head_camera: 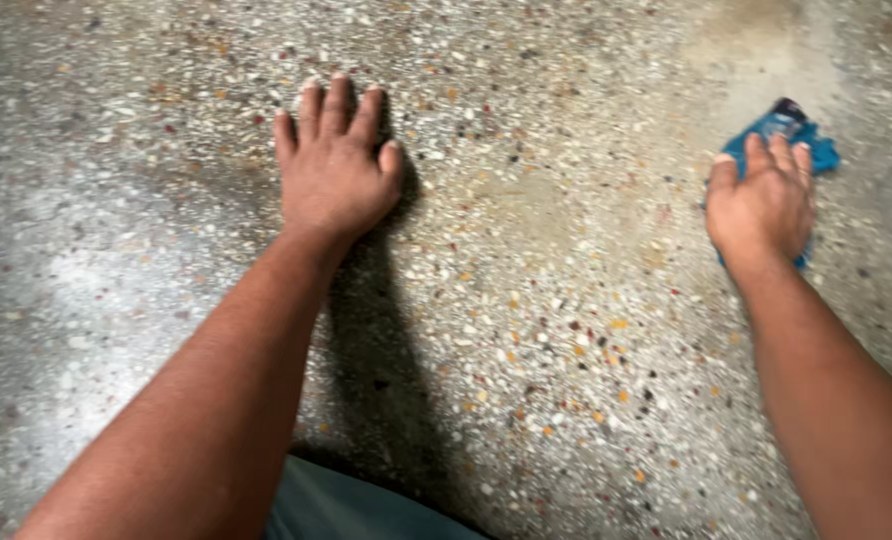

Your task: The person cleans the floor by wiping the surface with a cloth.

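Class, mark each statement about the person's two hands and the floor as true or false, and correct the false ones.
1. The left hand lies flat on the speckled floor, fingers together. True.
2. The right hand presses on a red sponge. False: it rests on a blue cloth.
3. The left hand holds the blue cloth. False: it holds nothing; its palm is on bare floor.
4. The blue cloth shows past the right hand's fingertips. True.
5. The two hands touch each other. False: they are well apart.
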